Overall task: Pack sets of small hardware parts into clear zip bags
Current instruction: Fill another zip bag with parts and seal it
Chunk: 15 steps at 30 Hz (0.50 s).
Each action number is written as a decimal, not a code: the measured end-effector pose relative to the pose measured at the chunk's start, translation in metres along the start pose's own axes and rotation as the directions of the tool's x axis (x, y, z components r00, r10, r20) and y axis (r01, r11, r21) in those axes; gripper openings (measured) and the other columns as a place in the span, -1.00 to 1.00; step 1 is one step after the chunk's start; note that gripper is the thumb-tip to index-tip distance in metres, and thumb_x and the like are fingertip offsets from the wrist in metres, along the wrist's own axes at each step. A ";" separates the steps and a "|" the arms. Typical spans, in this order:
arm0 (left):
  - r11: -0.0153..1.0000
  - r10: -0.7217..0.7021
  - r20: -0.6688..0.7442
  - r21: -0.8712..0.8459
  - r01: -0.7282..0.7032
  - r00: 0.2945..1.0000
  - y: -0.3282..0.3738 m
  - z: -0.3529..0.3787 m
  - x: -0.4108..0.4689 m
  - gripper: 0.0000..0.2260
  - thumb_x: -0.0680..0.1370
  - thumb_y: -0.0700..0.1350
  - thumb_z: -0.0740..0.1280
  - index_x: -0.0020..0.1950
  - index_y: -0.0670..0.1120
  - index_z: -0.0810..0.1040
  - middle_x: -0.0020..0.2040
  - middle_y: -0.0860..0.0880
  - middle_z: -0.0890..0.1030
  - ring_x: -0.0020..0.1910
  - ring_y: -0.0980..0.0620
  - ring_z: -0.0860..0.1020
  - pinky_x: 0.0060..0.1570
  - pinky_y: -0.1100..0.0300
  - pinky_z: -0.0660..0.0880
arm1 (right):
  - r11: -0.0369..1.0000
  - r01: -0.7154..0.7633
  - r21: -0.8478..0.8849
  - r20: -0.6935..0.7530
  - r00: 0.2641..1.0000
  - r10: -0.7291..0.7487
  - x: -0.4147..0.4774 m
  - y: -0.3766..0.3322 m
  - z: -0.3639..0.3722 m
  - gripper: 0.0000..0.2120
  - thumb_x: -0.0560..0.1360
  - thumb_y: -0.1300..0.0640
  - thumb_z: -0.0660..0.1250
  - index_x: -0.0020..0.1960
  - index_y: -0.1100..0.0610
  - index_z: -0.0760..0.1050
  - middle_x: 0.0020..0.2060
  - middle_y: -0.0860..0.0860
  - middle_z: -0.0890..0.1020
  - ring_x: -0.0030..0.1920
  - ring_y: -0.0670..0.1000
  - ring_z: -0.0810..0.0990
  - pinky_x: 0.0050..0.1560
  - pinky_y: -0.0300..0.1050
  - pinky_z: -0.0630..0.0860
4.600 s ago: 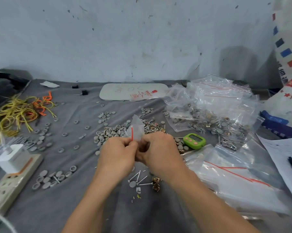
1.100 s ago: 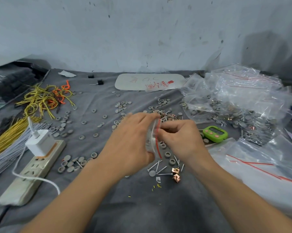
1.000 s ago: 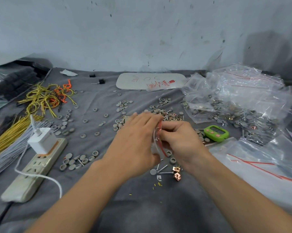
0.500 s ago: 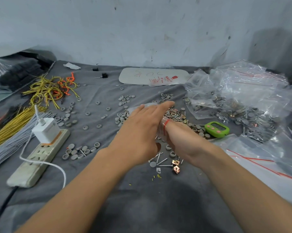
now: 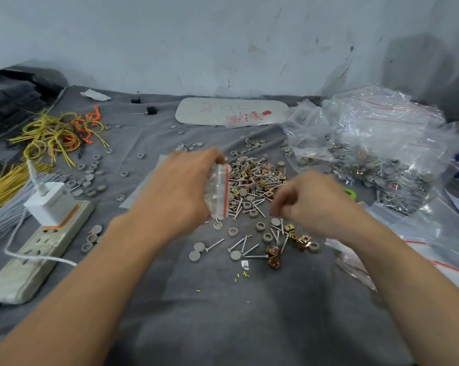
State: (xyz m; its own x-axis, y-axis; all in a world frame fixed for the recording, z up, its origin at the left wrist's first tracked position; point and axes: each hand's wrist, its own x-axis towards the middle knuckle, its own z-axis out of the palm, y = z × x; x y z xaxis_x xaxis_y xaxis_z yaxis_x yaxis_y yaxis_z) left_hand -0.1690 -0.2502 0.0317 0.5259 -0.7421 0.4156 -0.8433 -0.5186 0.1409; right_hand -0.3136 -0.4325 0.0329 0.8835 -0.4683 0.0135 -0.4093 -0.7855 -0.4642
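Hidden: green plastic timer [image 5: 351,194] mostly behind the right hand [image 5: 311,204]; that hand's curled fingers are blurred, and I cannot tell whether they hold anything.
Surface: creased grey cloth [image 5: 249,326] below a scuffed pale wall [image 5: 223,43].
Bag: small clear zip bag with red strip [image 5: 219,192], gripped by the left hand [image 5: 180,191] at the left edge of the pile of steel screws, grey discs and brassy clips [image 5: 257,178].

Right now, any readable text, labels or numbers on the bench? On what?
"J" and "C": red handwriting on the white board at the back; the scrawl beside them is unreadable.
Red print on the small bag lying on that board: too blurred to read.
Zip bag in the left hand: red strip, no text.
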 end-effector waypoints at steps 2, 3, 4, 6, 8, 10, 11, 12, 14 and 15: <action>0.999 -0.019 -0.028 0.048 0.020 0.999 -0.007 -0.001 -0.002 -0.32 0.28 -0.25 0.56 0.34 0.04 0.43 0.17 -0.01 0.59 0.10 -0.11 0.50 0.05 0.10 0.32 | 0.963 -0.035 -0.267 0.133 0.989 0.072 -0.006 0.004 0.008 -0.77 0.40 0.10 0.45 -0.37 -0.18 0.62 -0.35 -0.17 0.67 -0.30 -0.13 0.61 -0.25 -0.23 0.56; 0.997 -0.026 -0.041 0.072 0.029 0.999 -0.008 0.000 -0.004 -0.34 0.28 -0.28 0.52 0.34 0.00 0.43 0.20 -0.06 0.57 0.12 -0.13 0.49 0.11 0.09 0.30 | 0.953 -0.056 -0.299 0.169 0.979 0.111 -0.009 0.001 0.013 -0.87 0.39 0.04 0.47 -0.32 -0.14 0.64 -0.30 -0.13 0.68 -0.24 -0.06 0.63 -0.20 -0.19 0.57; 0.994 -0.036 -0.037 0.102 0.040 0.999 -0.007 0.002 -0.005 -0.35 0.30 -0.29 0.49 0.36 -0.02 0.43 0.22 -0.08 0.55 0.15 -0.15 0.48 0.20 0.07 0.28 | 0.946 -0.069 -0.316 0.186 0.973 0.133 -0.011 -0.002 0.018 -0.97 0.38 -0.01 0.49 -0.22 -0.08 0.67 -0.24 -0.07 0.70 -0.17 0.01 0.65 -0.12 -0.13 0.61; 0.988 -0.051 0.024 0.149 0.047 0.998 0.000 0.008 -0.007 -0.36 0.35 -0.29 0.45 0.39 -0.01 0.39 0.25 -0.06 0.53 0.23 -0.12 0.47 0.40 0.05 0.21 | 0.933 -0.077 -0.350 0.195 0.969 0.153 -0.014 -0.008 0.027 -0.80 0.40 -0.04 0.50 -0.05 0.03 0.66 -0.16 0.01 0.68 -0.07 0.10 0.67 -0.04 -0.05 0.64; 0.990 -0.062 0.124 0.131 0.046 0.990 0.008 0.016 -0.007 -0.33 0.37 -0.25 0.47 0.44 0.02 0.34 0.29 -0.01 0.53 0.26 -0.06 0.47 0.45 0.07 0.19 | 0.914 -0.034 -0.404 0.156 0.982 0.106 -0.015 -0.015 0.033 -0.84 0.43 0.04 0.46 -0.04 0.07 0.58 -0.25 0.01 0.56 -0.09 0.15 0.61 -0.12 -0.09 0.54; 0.995 -0.077 0.219 0.085 0.059 0.973 0.014 0.021 -0.006 -0.27 0.38 -0.23 0.49 0.49 0.05 0.29 0.33 0.01 0.53 0.28 -0.05 0.47 0.39 0.09 0.24 | 0.890 0.008 -0.456 0.145 0.987 0.065 -0.017 -0.020 0.037 -0.93 0.46 0.12 0.40 -0.07 0.05 0.54 -0.33 -0.01 0.41 -0.15 0.18 0.53 -0.17 -0.09 0.43; 0.996 -0.079 0.253 0.068 0.064 0.964 0.016 0.023 -0.006 -0.23 0.38 -0.22 0.49 0.52 0.05 0.27 0.34 0.01 0.52 0.30 -0.06 0.47 0.37 0.08 0.26 | 0.883 0.024 -0.469 0.155 0.986 0.056 -0.018 -0.022 0.038 -0.92 0.46 0.14 0.38 -0.04 0.04 0.56 -0.32 0.00 0.40 -0.13 0.19 0.54 -0.17 -0.09 0.41; 0.996 -0.085 0.276 0.056 0.073 0.957 0.017 0.023 -0.006 -0.21 0.38 -0.22 0.49 0.54 0.06 0.24 0.36 0.01 0.52 0.32 -0.07 0.46 0.34 0.07 0.29 | 0.887 0.030 -0.461 0.165 0.985 0.053 -0.018 -0.023 0.038 -0.89 0.47 0.15 0.36 -0.01 0.04 0.58 -0.29 0.01 0.44 -0.08 0.19 0.59 -0.16 -0.09 0.41; 0.993 -0.116 0.303 0.033 0.111 0.946 0.016 0.022 -0.006 -0.17 0.38 -0.25 0.49 0.57 0.09 0.20 0.39 0.03 0.50 0.34 -0.07 0.45 0.32 0.05 0.33 | 0.922 0.008 -0.387 0.155 0.986 0.057 -0.015 -0.020 0.035 -0.92 0.49 0.15 0.37 -0.03 0.02 0.58 -0.19 0.04 0.58 -0.01 0.18 0.64 -0.12 -0.08 0.49; 0.991 -0.130 0.310 0.023 0.129 0.942 0.014 0.021 -0.006 -0.16 0.38 -0.27 0.48 0.57 0.11 0.20 0.41 0.04 0.50 0.36 -0.07 0.44 0.33 0.03 0.36 | 0.944 -0.011 -0.329 0.140 0.988 0.060 -0.013 -0.017 0.032 -0.95 0.50 0.15 0.37 -0.07 0.01 0.56 -0.13 0.05 0.64 0.01 0.17 0.64 -0.07 -0.07 0.53</action>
State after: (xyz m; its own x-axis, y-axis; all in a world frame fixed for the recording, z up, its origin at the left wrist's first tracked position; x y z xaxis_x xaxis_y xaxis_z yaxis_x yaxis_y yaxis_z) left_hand -0.1813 -0.2624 0.0121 0.6391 -0.7634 0.0941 -0.7656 -0.6196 0.1731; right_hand -0.3106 -0.4001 0.0121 0.8806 -0.4533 -0.1380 -0.4708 -0.8698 -0.1476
